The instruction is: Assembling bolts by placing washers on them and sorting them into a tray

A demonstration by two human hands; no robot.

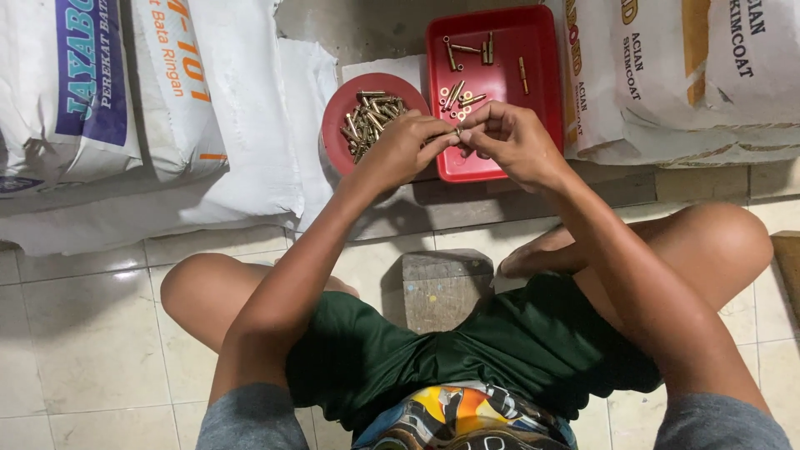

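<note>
Hands meet over red tray (533, 50): left hand (400, 150) and right hand (512, 142) both pinching small brass bolt (457, 132) between fingertips; round red bowl (337, 112) of bolts just beside.

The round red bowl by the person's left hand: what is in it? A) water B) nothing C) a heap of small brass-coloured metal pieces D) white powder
C: the round red bowl holds a heap of small brass-coloured metal pieces, just beyond the left hand.
</note>
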